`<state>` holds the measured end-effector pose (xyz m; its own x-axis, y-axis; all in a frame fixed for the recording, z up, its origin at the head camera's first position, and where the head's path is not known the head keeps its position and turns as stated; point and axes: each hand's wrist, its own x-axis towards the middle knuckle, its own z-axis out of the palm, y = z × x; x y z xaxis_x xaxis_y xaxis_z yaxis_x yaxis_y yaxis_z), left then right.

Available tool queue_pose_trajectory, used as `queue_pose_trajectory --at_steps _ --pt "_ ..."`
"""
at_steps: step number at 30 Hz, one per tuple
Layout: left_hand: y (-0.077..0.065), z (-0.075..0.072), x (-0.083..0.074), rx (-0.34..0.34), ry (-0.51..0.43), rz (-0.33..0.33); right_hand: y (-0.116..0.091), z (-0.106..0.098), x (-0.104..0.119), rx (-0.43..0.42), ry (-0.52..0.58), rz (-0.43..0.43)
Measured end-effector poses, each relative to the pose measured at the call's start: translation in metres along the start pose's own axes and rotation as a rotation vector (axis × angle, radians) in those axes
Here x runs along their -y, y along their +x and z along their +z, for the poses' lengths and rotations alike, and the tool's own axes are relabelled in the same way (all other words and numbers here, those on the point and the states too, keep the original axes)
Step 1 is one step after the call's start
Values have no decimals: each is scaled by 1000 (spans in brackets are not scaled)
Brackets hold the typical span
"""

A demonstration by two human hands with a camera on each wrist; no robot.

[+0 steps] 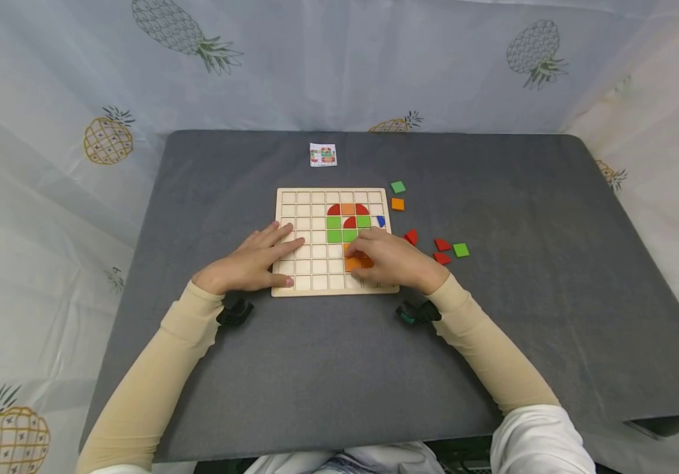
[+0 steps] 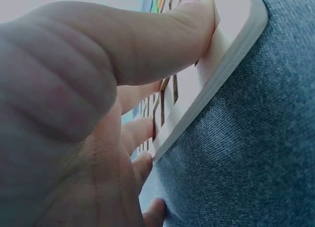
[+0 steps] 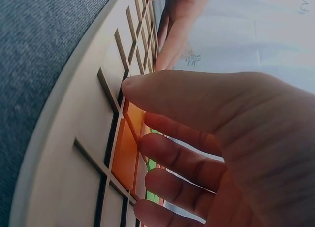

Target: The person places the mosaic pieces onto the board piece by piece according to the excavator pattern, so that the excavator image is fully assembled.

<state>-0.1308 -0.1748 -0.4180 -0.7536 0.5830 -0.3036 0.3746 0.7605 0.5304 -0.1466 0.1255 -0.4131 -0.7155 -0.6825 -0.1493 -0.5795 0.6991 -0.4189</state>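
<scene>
Left hand (image 1: 250, 262), fingers spread, on pale wooden grid board (image 1: 327, 294), nearer far edge of dark grey table (image 1: 315, 368). Right hand (image 1: 395, 259) arches over orange square tiles (image 1: 352, 264); pinch or mere touch, can't tell. Risk: brushing knuckles could unseat tiles.

Can't see much under the right hand (image 1: 395, 258): it blocks a chunk of the wooden board (image 1: 315, 294), and the orange tiles (image 1: 352, 264) at its fingertips are only partly showing. The card (image 1: 323, 155) way out beyond both hands is too tiny to read properly. Past the right thumb, the left hand (image 1: 250, 261) gets chopped off by the right wrist view's top edge.
</scene>
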Motion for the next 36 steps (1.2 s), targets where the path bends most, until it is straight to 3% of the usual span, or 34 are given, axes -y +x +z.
queue_pose_trajectory --at_steps 9,16,25,36 --pt "0 0 1 4 6 -1 -1 -3 -1 13 34 -10" --pt "1 0 0 -1 3 2 -7 -25 -8 4 101 37" --pt "0 0 0 1 9 7 -30 -58 -39 -61 105 242" --pt "1 1 0 12 12 7 -33 -54 -71 126 46 394"
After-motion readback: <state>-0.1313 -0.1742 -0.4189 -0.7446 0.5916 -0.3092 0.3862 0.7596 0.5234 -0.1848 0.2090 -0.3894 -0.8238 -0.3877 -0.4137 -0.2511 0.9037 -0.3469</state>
